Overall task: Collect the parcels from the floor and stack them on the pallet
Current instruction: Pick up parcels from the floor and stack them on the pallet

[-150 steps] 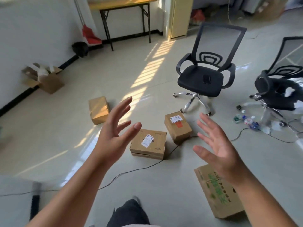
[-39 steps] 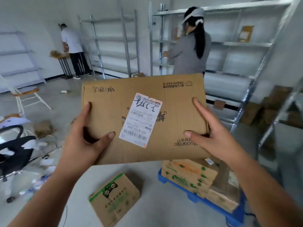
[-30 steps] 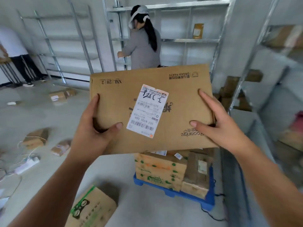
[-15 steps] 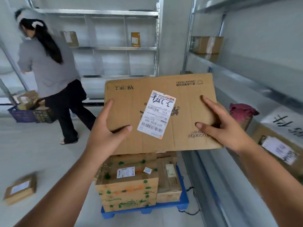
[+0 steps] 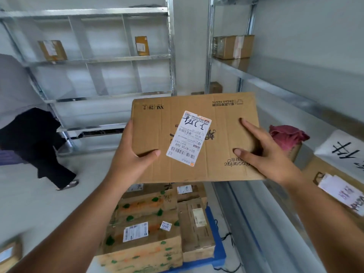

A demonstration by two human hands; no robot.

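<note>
I hold a flat brown cardboard parcel point(image 5: 220, 138) with a white shipping label in the air at chest height. My left hand point(image 5: 130, 160) grips its left edge, thumb on top. My right hand point(image 5: 264, 154) grips its right edge, thumb and forefinger lying on the top face. Directly below the parcel stands the blue pallet point(image 5: 216, 243), loaded with several stacked cardboard boxes point(image 5: 145, 223) printed with green and orange marks.
Metal shelving point(image 5: 275, 89) runs along the right, holding boxes and a red cloth bundle point(image 5: 285, 134). More racks point(image 5: 110, 58) stand at the back with two small parcels. A person point(image 5: 23, 123) walks at the left. Another parcel point(image 5: 9, 255) lies on the floor at bottom left.
I have turned right and stepped closer to the pallet with the parcel held in both hands. The stack now sits under the parcel. The person has slid toward the left edge.
</note>
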